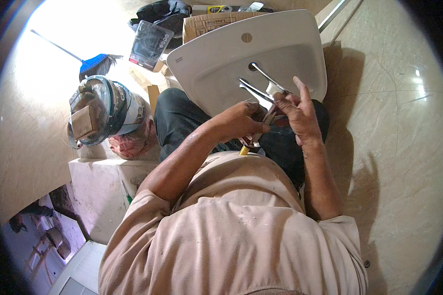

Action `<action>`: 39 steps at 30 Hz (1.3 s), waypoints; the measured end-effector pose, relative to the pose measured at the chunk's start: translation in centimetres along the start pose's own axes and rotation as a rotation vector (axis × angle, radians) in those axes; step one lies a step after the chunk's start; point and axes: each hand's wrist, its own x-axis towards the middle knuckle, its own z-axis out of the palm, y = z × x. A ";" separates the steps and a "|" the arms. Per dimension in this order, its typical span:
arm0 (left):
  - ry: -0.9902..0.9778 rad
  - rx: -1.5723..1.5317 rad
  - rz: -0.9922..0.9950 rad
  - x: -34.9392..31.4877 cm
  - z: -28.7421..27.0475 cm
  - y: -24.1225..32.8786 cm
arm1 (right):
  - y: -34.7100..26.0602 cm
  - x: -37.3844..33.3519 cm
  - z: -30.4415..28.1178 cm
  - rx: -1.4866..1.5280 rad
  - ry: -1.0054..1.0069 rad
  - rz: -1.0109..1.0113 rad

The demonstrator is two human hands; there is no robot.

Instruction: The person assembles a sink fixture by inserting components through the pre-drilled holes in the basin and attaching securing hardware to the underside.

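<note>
A white washbasin [206, 69] lies tilted in front of my knees, with a round tap hole near its far edge and a dark drain hole in its bowl. Over its near edge I hold a shiny chrome fitting [264, 96] that looks like a faucet, with long slim parts pointing toward the bowl. My left hand [243, 120] is closed round its near end. On its right side, my right hand [299, 114] grips it between thumb and bent fingers while one finger sticks up. Below the hands, a small yellow piece [244, 150] shows at my lap; its kind is unclear.
Left of my knees stands a dirty bucket [133, 110] with a small box [81, 123] on top. Beyond are a blue broom [94, 63], a clear plastic package [150, 43] and a cardboard box [194, 25] behind the basin. A green-handled tool [128, 196] lies on the ledge.
</note>
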 end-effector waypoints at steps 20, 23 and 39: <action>-0.115 -0.251 -0.088 0.0 1.0 -1.8 | 6.3 -0.4 -4.9 0.068 0.110 0.253; -0.114 -0.355 -0.142 -0.6 0.2 -4.4 | 6.5 -1.2 -4.6 0.137 0.127 0.275; 0.199 -0.692 -0.078 -4.4 1.4 -5.3 | 10.4 -1.7 -4.7 0.450 0.242 0.249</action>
